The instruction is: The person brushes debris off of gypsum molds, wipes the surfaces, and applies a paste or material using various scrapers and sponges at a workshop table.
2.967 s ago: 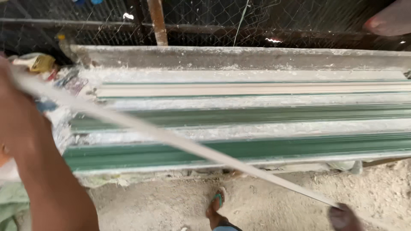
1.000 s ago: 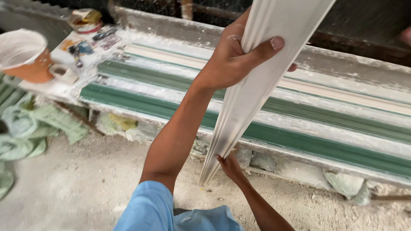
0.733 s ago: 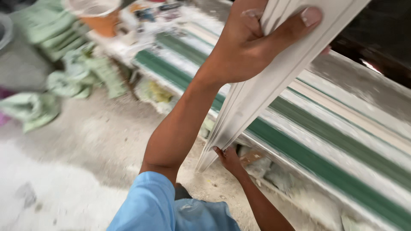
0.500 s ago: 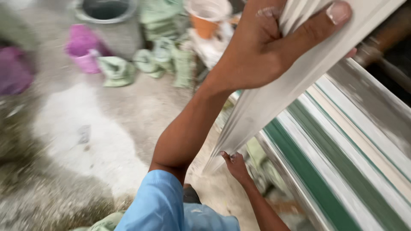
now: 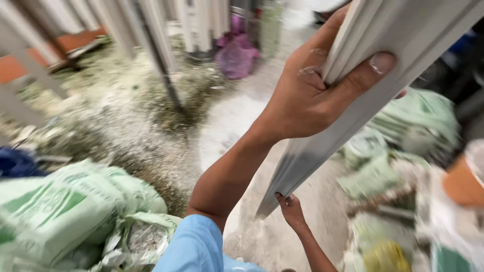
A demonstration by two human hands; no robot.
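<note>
A long white moulded strip [image 5: 302, 161] runs from the top right corner down to the middle of the view. My left hand [image 5: 307, 100] grips it high up, thumb across its front face and fingers wrapped behind. The arm below that hand wears a light blue sleeve [image 5: 194, 247]. My right hand [image 5: 291, 211] holds the strip's lower end from beneath with its fingertips. The strip hangs tilted above a dusty white floor [image 5: 227, 126].
Green and white sacks [image 5: 75, 206] lie at the lower left, more sacks [image 5: 418, 121] at the right. An orange bucket [image 5: 461, 184] shows at the right edge. A purple bag [image 5: 236, 58] and upright pale strips [image 5: 151, 30] stand at the top.
The view has swung from the bench of green and white moulds to the floor and sacks. Both hands keep their hold on the strip, left high and right at its lower end.
</note>
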